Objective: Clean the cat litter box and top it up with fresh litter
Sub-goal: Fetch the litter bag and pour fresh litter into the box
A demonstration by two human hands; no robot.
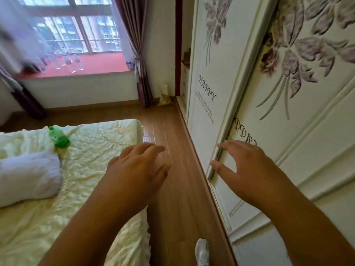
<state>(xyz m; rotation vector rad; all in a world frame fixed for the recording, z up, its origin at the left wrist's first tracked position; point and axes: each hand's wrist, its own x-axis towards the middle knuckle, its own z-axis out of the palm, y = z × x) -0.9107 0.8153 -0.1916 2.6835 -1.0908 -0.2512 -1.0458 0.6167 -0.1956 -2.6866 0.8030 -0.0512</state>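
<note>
No litter box shows in the head view. A yellow bag [164, 96], perhaps litter, leans in the far corner on the floor between the curtain and the wardrobe. My left hand [138, 167] hovers empty, fingers apart, over the strip of wooden floor beside the bed. My right hand [244, 167] is open with fingers spread, its fingertips at the edge of the white sliding wardrobe door [288, 150]. It grips nothing.
A bed with a cream cover [92, 160] fills the left, with a white pillow [26, 175] and a green toy [58, 137] on it. A narrow wooden floor aisle [172, 131] runs toward the window sill with bottles [69, 62]. My white shoe [202, 252] is at the bottom.
</note>
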